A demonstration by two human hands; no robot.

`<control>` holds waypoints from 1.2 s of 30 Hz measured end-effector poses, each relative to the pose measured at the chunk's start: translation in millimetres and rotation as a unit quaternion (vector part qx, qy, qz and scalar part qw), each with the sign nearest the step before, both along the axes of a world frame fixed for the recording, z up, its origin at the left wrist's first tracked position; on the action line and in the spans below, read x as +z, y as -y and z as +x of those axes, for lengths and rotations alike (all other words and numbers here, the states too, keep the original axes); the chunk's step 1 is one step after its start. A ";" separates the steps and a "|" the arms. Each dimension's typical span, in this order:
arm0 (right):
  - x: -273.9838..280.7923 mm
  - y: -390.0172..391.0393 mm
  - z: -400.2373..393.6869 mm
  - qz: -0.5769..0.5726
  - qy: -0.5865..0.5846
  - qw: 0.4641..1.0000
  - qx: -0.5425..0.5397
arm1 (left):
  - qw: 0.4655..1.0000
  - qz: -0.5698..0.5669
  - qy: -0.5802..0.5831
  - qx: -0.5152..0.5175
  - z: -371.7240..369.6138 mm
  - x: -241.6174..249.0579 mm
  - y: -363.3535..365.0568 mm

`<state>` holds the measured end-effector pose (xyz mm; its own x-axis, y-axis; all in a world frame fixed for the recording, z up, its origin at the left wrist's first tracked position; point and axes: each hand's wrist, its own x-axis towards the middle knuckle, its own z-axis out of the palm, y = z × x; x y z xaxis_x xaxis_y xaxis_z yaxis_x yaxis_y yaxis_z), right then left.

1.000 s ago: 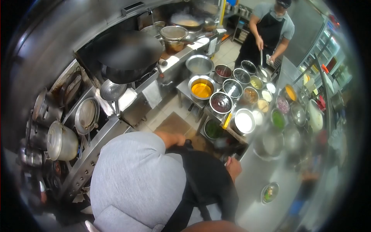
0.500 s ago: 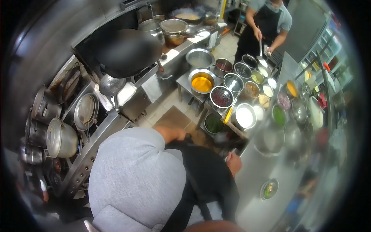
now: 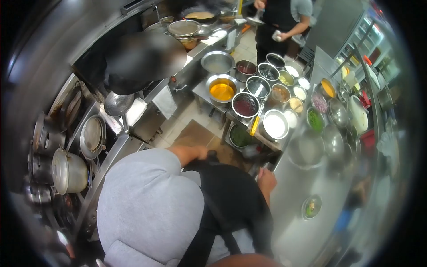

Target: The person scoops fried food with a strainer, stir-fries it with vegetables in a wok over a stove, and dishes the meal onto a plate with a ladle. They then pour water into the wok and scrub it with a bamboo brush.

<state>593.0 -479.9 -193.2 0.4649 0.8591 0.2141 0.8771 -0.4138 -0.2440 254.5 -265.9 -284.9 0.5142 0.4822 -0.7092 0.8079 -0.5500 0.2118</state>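
My left hand (image 3: 202, 152) is low in front of my body, its fingers curled and mostly hidden. A dark stub (image 3: 212, 155) shows right beside it; what it belongs to is hidden behind my black apron (image 3: 231, 191). My right hand (image 3: 267, 180) is closed at the near edge of the steel counter (image 3: 289, 213), with a small pale thing just showing at its fingers. Nearest to that hand is a pot of white contents (image 3: 275, 124). A yellow-handled utensil (image 3: 255, 124) leans beside a pot of dark red contents (image 3: 245, 105).
A pot of orange liquid (image 3: 223, 90) and several ingredient bowls crowd the low table. On the counter sits a small bowl with green food (image 3: 312, 207). A strainer ladle (image 3: 118, 104) and lidded pot (image 3: 70, 170) are at left. A co-worker (image 3: 278, 24) stands beyond, holding a ladle.
The co-worker has shifted left in view and lifted the ladle away from the bowls. My view has turned slightly, so the pots sit further left. My hands stay nearly in place.
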 end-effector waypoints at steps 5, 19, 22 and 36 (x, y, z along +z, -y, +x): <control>-1.3 -2.9 2.0 0.014 0.005 1.000 0.011 | 0.999 0.010 -0.012 -0.032 0.6 -13.1 -9.1; 11.6 -4.3 -3.7 -0.004 0.015 1.000 -0.001 | 0.986 0.048 0.135 0.084 1.2 0.8 -22.7; 5.4 -5.0 0.6 -0.029 0.013 0.999 0.014 | 0.989 0.052 0.113 0.084 -12.4 2.7 -27.6; 2.8 -92.7 -76.3 -0.243 -0.229 0.925 0.180 | 0.761 0.553 0.174 0.290 -149.9 195.4 -143.9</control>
<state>516.6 -387.3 -190.4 0.0762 0.9187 -0.3875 0.8297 -0.2740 -0.4864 104.7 -121.9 -89.6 0.0512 0.9032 0.4262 0.9835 -0.1196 0.1354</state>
